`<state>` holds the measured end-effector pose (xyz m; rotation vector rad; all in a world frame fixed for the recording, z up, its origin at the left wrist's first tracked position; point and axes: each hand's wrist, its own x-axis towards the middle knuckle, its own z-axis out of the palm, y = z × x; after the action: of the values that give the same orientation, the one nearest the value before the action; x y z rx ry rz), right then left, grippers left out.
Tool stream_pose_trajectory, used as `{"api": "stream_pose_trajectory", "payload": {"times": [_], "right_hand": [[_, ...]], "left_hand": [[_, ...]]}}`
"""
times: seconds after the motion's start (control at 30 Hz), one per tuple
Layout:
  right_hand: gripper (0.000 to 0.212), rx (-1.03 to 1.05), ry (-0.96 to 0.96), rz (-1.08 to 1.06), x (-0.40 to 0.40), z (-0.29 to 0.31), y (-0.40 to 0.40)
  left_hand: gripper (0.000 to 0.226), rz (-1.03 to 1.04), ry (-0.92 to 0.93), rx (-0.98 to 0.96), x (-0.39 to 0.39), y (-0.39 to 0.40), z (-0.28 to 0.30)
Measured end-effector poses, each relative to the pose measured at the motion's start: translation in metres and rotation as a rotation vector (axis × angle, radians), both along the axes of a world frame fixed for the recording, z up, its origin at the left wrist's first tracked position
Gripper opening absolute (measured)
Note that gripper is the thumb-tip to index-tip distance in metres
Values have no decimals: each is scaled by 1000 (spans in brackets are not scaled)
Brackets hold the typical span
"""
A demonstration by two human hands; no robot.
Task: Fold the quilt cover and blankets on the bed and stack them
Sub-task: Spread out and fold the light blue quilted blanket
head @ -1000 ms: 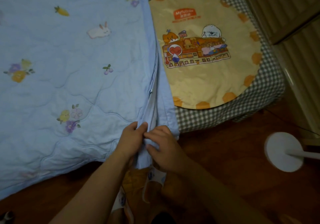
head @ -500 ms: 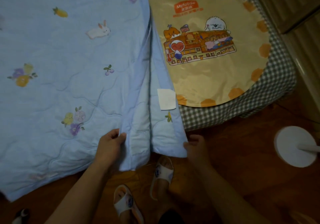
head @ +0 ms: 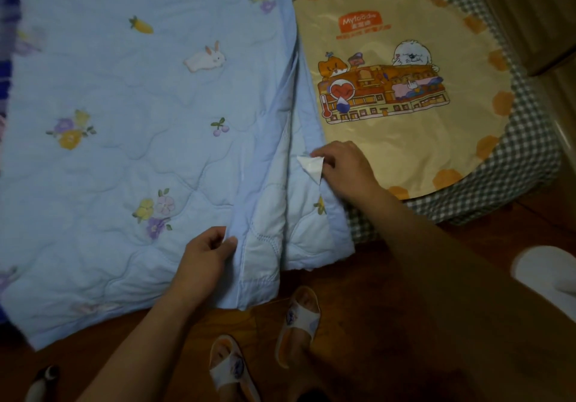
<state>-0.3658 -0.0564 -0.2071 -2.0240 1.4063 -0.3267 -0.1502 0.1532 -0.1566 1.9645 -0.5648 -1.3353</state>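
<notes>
A light blue quilted blanket (head: 131, 140) with rabbit, carrot and flower prints lies spread over the bed, its near edge hanging over the bedside. Along its right side the layers are parted, showing a paler inner face. My left hand (head: 204, 258) grips the edge of the upper layer near the bottom corner. My right hand (head: 343, 168) pinches the white care label (head: 310, 165) sewn on the lower layer's right edge.
A round yellow mat (head: 405, 158) with cartoon animals lies on the checked sheet (head: 526, 140) at the bed's right end. Two slippers (head: 299, 317) sit on the dark wooden floor below. A white round fan base (head: 548, 270) stands at the right.
My hands, together at the blanket's corner a second ago, moved apart. The layers opened, the label came into sight, and my right hand rose from the corner to the label.
</notes>
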Motion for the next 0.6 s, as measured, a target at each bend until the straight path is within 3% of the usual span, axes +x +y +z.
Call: {"api": "stream_pose_trajectory", "payload": {"times": [0.17, 0.23, 0.3, 0.37, 0.43, 0.5, 0.57, 0.6], "right_hand": [[34, 360, -85, -40, 2, 17, -35], [36, 466, -263, -236, -3, 20, -38], [25, 589, -484, -434, -6, 28, -28], [14, 675, -551, -420, 1, 29, -5], [14, 545, -468, -299, 12, 27, 28], [26, 195, -349, -230, 21, 22, 55], [38, 7, -254, -404, 21, 17, 65], [43, 85, -255, -568, 21, 19, 66]], "left_hand": [[16, 0, 26, -14, -4, 1, 3], [14, 22, 32, -15, -5, 1, 5], [14, 16, 22, -21, -7, -1, 9], [14, 6, 6, -22, -8, -1, 15], [16, 41, 1, -27, -3, 3, 23], [19, 163, 19, -62, 8, 6, 35], [20, 269, -10, -100, 21, 6, 49], [19, 275, -44, -106, 27, 7, 56]]}}
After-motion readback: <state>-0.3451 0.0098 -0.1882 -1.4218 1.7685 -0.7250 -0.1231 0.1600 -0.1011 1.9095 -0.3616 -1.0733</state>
